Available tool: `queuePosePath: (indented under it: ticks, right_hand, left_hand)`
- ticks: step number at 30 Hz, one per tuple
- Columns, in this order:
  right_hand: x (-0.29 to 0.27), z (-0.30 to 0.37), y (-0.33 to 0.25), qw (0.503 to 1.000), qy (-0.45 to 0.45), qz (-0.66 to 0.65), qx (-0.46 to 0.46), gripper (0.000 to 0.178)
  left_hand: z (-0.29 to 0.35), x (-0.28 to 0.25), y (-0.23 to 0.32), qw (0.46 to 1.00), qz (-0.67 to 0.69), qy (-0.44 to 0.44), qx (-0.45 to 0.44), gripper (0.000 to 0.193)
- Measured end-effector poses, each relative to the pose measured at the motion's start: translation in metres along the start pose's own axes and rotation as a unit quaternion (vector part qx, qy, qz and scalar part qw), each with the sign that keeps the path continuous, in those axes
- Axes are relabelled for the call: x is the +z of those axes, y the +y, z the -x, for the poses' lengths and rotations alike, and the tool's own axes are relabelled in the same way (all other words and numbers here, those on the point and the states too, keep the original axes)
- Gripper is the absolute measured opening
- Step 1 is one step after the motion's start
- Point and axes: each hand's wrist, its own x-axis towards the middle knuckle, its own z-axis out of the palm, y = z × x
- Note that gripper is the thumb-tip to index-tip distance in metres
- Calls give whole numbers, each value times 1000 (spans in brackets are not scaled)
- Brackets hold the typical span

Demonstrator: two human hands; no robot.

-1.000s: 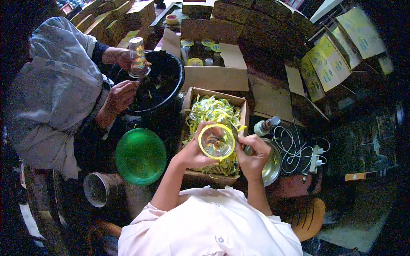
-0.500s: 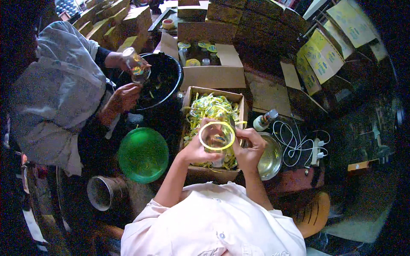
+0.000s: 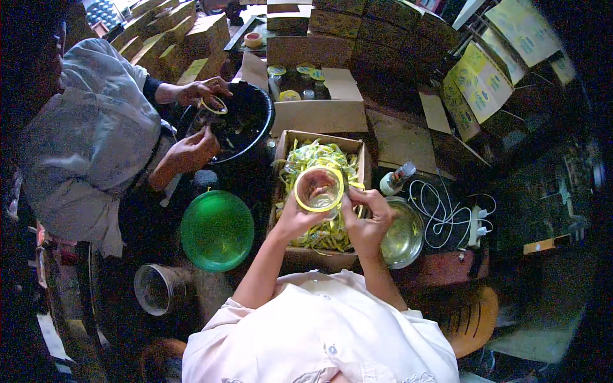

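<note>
Left hand (image 3: 295,220) cups the clear glass jar with yellow rim (image 3: 319,189) mouth-up; right hand (image 3: 369,220) pinches its right edge, both above the cardboard box of yellow bands (image 3: 288,137)

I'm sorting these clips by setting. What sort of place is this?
Probably a small packing workshop: stacked cardboard cartons, an open box of jars, and a box of yellow strips beneath the jar held in both hands.

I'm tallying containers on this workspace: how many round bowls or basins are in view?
3: a green bowl left of the strip-filled cardboard box, a metal bowl right of it, and a black basin before the co-worker. Others may be hidden.
</note>
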Motion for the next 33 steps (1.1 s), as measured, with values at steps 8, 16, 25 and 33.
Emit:
queuePosePath:
  ticks: [8, 16, 25, 33]
  right_hand:
    - [-2, 3, 4, 999, 8, 13, -42, 14]
    - [-6, 1, 14, 999, -1, 9, -46, 16]
    - [-14, -14, 5, 1000, -13, -2, -22, 14]
    - [-9, -10, 11, 1000, -12, -23, -3, 18]
  left_hand:
    - [4, 9, 0, 995, -89, 46, 13, 59]
    - [-1, 6, -4, 993, -112, 24, 10, 54]
    - [-6, 4, 0, 992, -122, -39, -3, 65]
    - [-15, -5, -2, 991, -117, -70, -5, 71]
